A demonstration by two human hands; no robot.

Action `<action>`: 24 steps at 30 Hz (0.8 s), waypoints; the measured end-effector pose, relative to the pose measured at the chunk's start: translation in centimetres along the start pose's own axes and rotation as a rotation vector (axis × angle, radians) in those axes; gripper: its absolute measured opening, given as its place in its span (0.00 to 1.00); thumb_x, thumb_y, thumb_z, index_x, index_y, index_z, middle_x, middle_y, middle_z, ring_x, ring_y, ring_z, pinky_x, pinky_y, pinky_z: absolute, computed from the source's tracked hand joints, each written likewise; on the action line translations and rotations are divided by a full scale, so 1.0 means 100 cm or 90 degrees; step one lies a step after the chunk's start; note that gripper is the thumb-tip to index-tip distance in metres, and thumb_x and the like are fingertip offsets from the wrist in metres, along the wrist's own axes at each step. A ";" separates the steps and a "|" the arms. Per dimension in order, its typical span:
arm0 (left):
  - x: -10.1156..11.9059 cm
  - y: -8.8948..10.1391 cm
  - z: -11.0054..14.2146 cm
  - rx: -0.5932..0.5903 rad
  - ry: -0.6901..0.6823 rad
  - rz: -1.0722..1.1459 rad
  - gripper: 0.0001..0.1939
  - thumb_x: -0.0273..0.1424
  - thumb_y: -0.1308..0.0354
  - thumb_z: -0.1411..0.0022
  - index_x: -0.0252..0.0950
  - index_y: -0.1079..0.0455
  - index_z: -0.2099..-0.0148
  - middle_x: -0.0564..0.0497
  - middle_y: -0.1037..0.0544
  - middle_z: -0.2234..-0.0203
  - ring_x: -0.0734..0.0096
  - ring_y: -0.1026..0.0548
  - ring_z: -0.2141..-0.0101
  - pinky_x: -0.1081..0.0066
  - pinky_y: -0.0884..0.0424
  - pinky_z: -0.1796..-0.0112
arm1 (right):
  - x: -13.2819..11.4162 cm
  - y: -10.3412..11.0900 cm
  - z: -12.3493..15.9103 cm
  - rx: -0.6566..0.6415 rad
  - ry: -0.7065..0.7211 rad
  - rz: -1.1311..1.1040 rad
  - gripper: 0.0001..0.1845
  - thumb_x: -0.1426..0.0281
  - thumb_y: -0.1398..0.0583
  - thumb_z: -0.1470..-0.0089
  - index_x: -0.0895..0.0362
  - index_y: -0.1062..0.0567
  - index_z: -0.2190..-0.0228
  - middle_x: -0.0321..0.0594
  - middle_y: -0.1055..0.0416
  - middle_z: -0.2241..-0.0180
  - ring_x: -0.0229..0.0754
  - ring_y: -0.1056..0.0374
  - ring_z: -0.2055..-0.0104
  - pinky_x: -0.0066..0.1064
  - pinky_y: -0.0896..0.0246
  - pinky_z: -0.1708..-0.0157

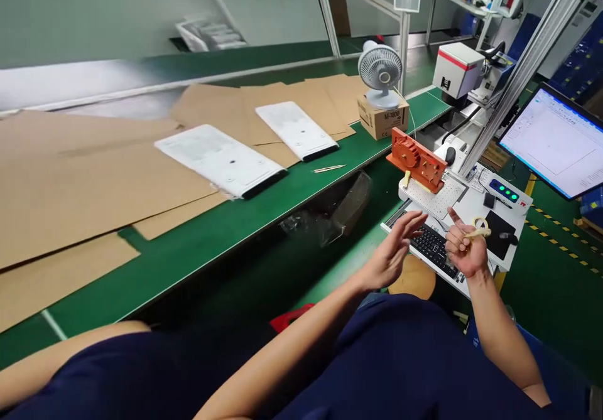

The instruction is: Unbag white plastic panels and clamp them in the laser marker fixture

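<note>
My left hand [389, 258] is held in the air, fingers stretched out and the palm holding nothing. It is just left of the black keyboard [431, 244] on the white workstation. My right hand [467, 249] is raised with the palm turned up and the index finger extended. Its other fingers are curled around a pale yellow thing [479, 231] with a ring-shaped part; its exact kind is unclear. Beyond both hands, an orange-red fixture [417, 159] with a round toothed part stands on a perforated plate [433, 197].
Two white flat panels [219, 159] lie on cardboard sheets [94, 169] over the green bench [193, 244]. A fan [380, 71] stands on a carton [384, 118]. At the right are a monitor [556, 140] and a black mouse pad [499, 236]. Another person's arm [70, 351] shows lower left.
</note>
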State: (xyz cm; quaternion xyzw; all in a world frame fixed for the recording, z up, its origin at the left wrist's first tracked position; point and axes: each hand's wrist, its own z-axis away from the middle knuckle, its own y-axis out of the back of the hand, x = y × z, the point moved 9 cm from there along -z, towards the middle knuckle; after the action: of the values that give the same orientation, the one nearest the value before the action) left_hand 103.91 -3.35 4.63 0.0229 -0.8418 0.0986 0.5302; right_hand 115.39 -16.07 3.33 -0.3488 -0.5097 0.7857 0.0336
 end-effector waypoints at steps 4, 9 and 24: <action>0.020 -0.018 -0.012 -0.043 -0.086 -0.098 0.29 0.42 0.59 0.15 0.50 0.51 0.18 0.39 0.48 0.19 0.48 0.49 0.20 0.40 0.42 0.27 | 0.014 -0.004 -0.004 -0.012 -0.014 -0.028 0.27 0.77 0.36 0.45 0.56 0.22 0.43 0.29 0.33 0.72 0.35 0.33 0.69 0.22 0.30 0.67; 0.027 -0.037 -0.030 -0.080 -0.143 -0.184 0.27 0.42 0.60 0.15 0.44 0.41 0.21 0.38 0.39 0.22 0.47 0.57 0.19 0.38 0.52 0.24 | 0.029 -0.005 -0.003 -0.027 -0.004 0.024 0.21 0.79 0.33 0.47 0.53 0.20 0.51 0.41 0.22 0.48 0.44 0.25 0.44 0.35 0.24 0.44; -0.041 -0.044 -0.063 -0.214 -0.120 -0.495 0.45 0.61 0.66 0.22 0.37 0.40 0.20 0.33 0.43 0.21 0.34 0.65 0.19 0.36 0.52 0.28 | 0.037 0.028 -0.001 0.130 0.067 0.048 0.13 0.76 0.25 0.44 0.55 0.18 0.57 0.34 0.21 0.61 0.35 0.26 0.63 0.21 0.26 0.62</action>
State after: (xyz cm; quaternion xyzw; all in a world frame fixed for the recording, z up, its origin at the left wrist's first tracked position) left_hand 111.93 -6.77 4.26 0.2609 -0.8194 -0.2494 0.4453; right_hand 113.52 -15.83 -0.94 -0.4032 -0.4114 0.8148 0.0661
